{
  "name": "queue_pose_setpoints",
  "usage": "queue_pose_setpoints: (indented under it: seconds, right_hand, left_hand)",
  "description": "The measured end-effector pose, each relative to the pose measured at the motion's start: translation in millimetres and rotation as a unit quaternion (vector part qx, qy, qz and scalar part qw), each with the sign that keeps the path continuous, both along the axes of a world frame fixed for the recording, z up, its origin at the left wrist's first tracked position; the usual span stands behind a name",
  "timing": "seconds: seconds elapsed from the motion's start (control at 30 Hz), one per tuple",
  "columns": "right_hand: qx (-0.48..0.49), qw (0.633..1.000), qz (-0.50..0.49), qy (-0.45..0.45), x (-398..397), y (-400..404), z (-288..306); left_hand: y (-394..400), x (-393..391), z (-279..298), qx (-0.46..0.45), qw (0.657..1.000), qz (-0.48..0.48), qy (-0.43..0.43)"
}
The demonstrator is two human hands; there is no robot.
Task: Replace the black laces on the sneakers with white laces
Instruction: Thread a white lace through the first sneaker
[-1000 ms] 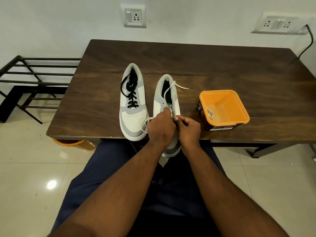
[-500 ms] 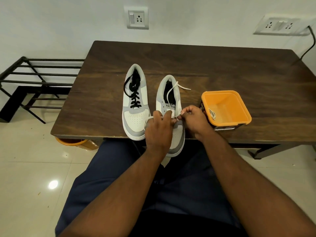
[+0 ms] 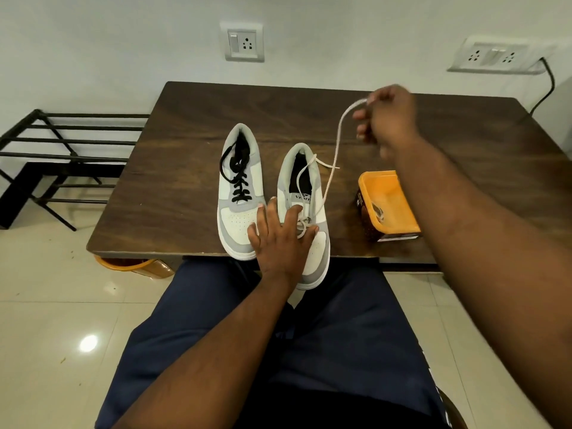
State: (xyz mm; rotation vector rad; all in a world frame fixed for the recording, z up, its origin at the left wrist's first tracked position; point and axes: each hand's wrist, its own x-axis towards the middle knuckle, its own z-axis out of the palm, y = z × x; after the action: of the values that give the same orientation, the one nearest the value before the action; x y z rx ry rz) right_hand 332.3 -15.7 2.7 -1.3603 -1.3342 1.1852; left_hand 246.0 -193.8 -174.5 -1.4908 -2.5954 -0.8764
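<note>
White lace [image 3: 335, 144] pinched in raised right hand [image 3: 387, 117]; left hand [image 3: 280, 235] flat on sneaker [image 3: 305, 212]; orange tub [image 3: 388, 205] holds lace.

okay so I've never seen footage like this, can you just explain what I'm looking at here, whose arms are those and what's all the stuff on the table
There is no machine here. The picture comes from a camera worn on a person's head, looking down, so the two arms are that person's own.

On the dark wooden table stand two grey and white sneakers. The left sneaker has black laces. The right sneaker is being threaded with a white lace.

The left hand lies flat on the right sneaker's toe, pressing it down. The right hand is raised above the table, pinching the lace end and drawing it up out of the shoe.

Beside the shoes sits an orange tub with something small inside, too blurred to name.
</note>
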Motion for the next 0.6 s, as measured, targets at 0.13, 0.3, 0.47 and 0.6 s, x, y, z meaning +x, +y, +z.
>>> queue_pose_setpoints:
  seconds: [0.13, 0.3, 0.47, 0.6]
  right_hand:
    - [-0.093, 0.994, 0.040, 0.026, 2, -60, -70]
    - [-0.117, 0.991, 0.056, -0.020, 14, -117, -137]
    - [0.000, 0.990, 0.089, -0.106, 18, -120, -152]
    - [0.019, 0.984, 0.128, -0.119, 18, -113, -151]
  left_hand:
    - [0, -3, 2, -0.020, 0.998, -0.030, -0.043]
    - [-1, -2, -2, -0.020, 0.998, -0.036, -0.039]
    - [-1, -3, -5, -0.008, 0.999, -0.036, -0.010]
    - [-1, -2, -6, -0.009, 0.999, -0.037, -0.003]
